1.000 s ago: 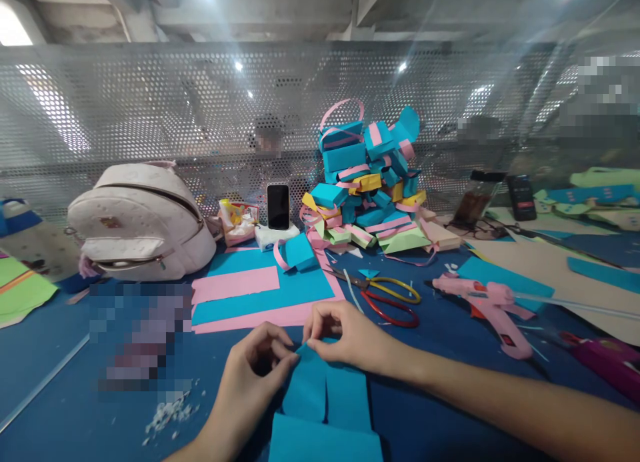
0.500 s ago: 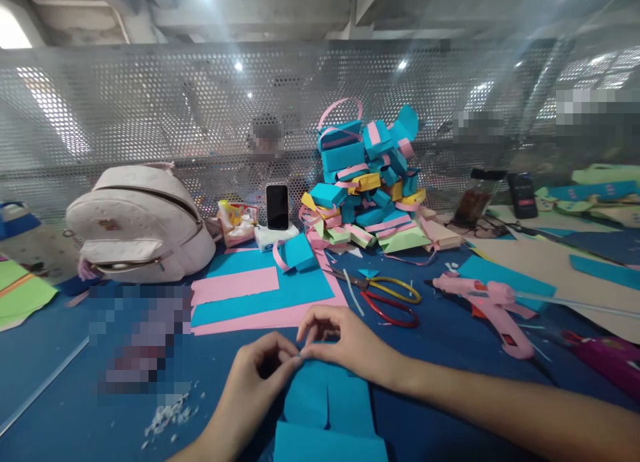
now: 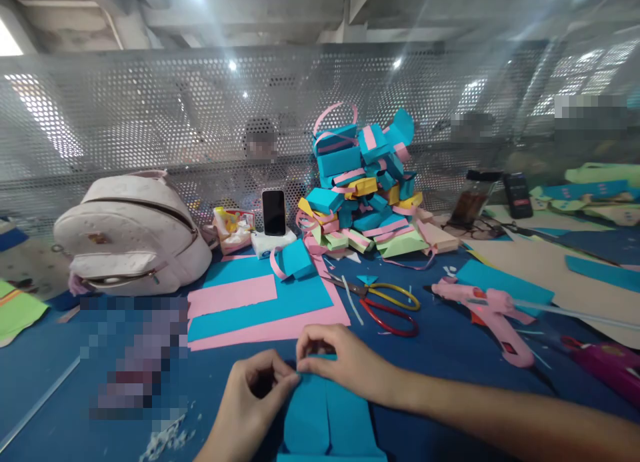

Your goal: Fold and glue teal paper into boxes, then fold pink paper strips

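A folded piece of blue paper (image 3: 333, 415) lies on the table in front of me, a slit running down its middle and a fold along its near edge. My left hand (image 3: 257, 395) pinches its far left corner between thumb and fingers. Close beside it, my right hand (image 3: 340, 362) grips the far edge, thumb in front and fingers curled behind. Beyond my hands are stacked blue and pink sheets (image 3: 305, 302) with a small blue paper bag (image 3: 294, 261) on top. Scissors (image 3: 387, 305) with one yellow and one red handle lie to their right.
A pink glue gun (image 3: 493, 312) lies at right, near a purple object (image 3: 607, 369). At the back are a pile of paper bags (image 3: 367, 202), a phone (image 3: 273, 212), a white backpack (image 3: 133, 239) and a jar (image 3: 470, 202). White scraps (image 3: 167, 439) lie at front left.
The whole view has tilted slightly, so things sit a little lower and farther left. Both hands keep their pinch at the paper's far edge, with only a slight shift of the fingers.
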### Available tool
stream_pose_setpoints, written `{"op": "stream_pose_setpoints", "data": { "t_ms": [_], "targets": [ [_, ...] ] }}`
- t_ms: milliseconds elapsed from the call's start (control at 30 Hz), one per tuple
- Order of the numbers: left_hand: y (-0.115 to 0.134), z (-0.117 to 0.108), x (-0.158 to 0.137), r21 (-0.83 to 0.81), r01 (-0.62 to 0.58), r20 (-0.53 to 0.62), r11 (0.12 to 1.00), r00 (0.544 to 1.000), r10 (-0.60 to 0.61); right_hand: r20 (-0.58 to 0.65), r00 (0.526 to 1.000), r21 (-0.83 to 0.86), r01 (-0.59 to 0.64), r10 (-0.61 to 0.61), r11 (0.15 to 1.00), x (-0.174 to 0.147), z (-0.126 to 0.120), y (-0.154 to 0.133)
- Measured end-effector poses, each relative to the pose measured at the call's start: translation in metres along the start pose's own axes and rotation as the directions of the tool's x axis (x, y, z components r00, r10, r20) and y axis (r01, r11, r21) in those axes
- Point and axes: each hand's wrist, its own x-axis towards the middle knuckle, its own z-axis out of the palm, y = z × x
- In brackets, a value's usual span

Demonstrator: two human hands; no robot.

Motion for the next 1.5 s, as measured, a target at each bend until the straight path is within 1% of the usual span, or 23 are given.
{"op": "stream_pose_setpoints", "data": {
  "t_ms": [67,200,300,400,600,700,767,833,900,1033,1200,1367,1500],
  "targets": [
    [0.000,0.000,0.001,0.014,-0.004,0.015,1.000,1.000,0.004,0.009,1.000,-0.008,0.012,-0.012,1.000,0.002,-0.001,0.002],
    [0.001,0.001,0.003,0.081,-0.039,0.063,0.996,0.997,0.034,-0.017,0.999,0.063,0.048,-0.047,0.997,0.005,-0.004,0.002],
    [0.000,0.000,0.005,0.060,-0.025,0.119,0.998,0.993,0.018,-0.064,0.996,0.073,0.066,-0.062,0.995,0.007,-0.005,0.002],
    [-0.003,-0.003,0.006,0.026,-0.015,0.138,1.000,0.990,0.011,-0.088,0.994,0.058,0.073,-0.068,0.996,0.007,-0.005,0.003],
    [-0.003,-0.005,0.009,0.055,-0.052,0.169,0.997,0.985,0.043,-0.075,0.993,0.027,0.091,-0.089,0.995,0.007,-0.004,0.002],
    [-0.001,-0.004,0.009,0.075,-0.084,0.184,0.994,0.981,0.068,-0.039,0.997,0.035,0.075,-0.074,0.997,0.007,-0.001,0.000],
    [0.000,-0.003,0.009,0.067,-0.082,0.176,0.994,0.982,0.069,0.001,0.997,0.027,0.079,-0.079,0.997,0.007,0.000,0.000],
    [0.001,-0.003,0.009,0.035,-0.056,0.160,0.998,0.986,0.050,0.024,0.995,0.007,0.094,-0.094,0.996,0.007,0.000,0.000],
    [0.003,-0.005,0.009,0.012,-0.037,0.128,0.999,0.991,0.035,0.018,0.995,-0.010,0.099,-0.099,0.995,0.006,-0.003,0.000],
    [0.006,-0.010,0.006,0.007,-0.055,0.048,0.998,0.997,0.054,-0.010,0.996,-0.024,0.083,-0.083,0.996,0.001,-0.013,-0.002],
    [0.007,-0.015,0.004,-0.002,-0.068,-0.049,0.998,0.997,0.068,-0.018,0.998,-0.027,0.061,-0.062,0.998,-0.015,-0.025,-0.005],
    [0.005,-0.013,0.005,-0.011,-0.089,-0.052,0.996,0.995,0.088,-0.075,0.997,-0.077,0.027,-0.033,0.997,-0.030,-0.023,0.003],
    [0.004,-0.011,0.006,0.011,-0.138,-0.034,0.990,0.990,0.138,-0.078,0.996,-0.071,0.035,-0.040,0.997,-0.033,-0.018,0.015]
  ]
}}
